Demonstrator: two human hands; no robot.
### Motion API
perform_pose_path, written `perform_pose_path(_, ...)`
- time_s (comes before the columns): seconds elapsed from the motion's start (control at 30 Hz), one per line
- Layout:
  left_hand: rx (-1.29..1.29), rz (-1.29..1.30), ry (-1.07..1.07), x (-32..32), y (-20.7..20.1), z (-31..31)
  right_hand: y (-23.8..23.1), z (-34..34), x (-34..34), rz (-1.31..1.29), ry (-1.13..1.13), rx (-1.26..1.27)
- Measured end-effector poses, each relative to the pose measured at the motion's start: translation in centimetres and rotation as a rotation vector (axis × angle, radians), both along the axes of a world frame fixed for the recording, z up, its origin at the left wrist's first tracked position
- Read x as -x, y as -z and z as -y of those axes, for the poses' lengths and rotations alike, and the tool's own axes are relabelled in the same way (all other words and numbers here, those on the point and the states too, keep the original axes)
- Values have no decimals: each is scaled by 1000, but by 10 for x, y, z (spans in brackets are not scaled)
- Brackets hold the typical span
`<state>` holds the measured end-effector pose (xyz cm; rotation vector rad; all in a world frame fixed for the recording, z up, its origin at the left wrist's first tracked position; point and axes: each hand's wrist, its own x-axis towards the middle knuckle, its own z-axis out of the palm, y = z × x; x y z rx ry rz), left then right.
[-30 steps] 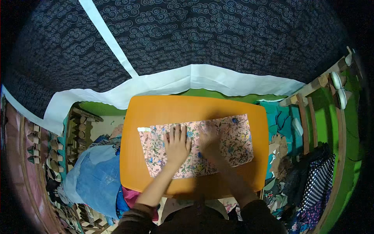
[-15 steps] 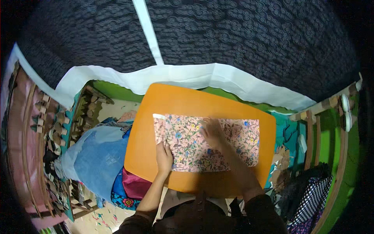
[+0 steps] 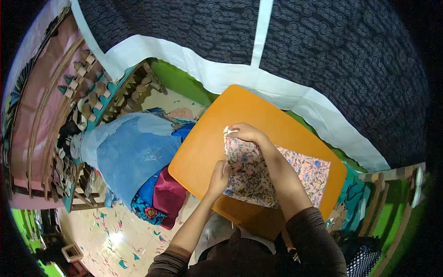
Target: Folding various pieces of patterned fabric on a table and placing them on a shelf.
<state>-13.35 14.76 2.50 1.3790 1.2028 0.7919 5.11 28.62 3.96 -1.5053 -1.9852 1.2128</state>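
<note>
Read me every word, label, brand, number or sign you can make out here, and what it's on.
None: no readable text shows.
The pink floral-print fabric and the large black patterned cloth show patterns, no legible lettering.
The smooth orange tabletop looks plain.
Small things near the dark picture edges are too small or blurred to tell.

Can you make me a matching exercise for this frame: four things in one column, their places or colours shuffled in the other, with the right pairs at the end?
1. Right hand
2. Left hand
3. Table
4. Denim fabric

A. Blue, on the picture's left side
B. On the floral cloth's left edge, nearer the person
C. Orange, under the cloth
D. At the cloth's far left corner

Pairs: 1-D, 2-B, 3-C, 4-A.
</note>
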Motion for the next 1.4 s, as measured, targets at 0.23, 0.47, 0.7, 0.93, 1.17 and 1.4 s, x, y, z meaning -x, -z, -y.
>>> perform_pose_path(0.23,-68,-158,-102,-7,-16,6,-18,-11,-35,550,-10,32)
perform_pose_path(0.47,130,-199,-94,-4,-26,3,-35,5,-7,124,-257,-391)
perform_pose_path(0.7,-84,-119,-65,3,-1,3,-61,16,38,1023,-623,273)
perform_pose_path(0.93,-10,-177,-93,1,-5,-10,-44,-19,-28,179,-419,608)
perform_pose_path(1.17,-232,-796,-51,0,12,-21,26,48,-9,248,191,-442)
perform_pose_path(1.4,-685,-857,184,-49,-15,-4,7,152,4,563,499,-634)
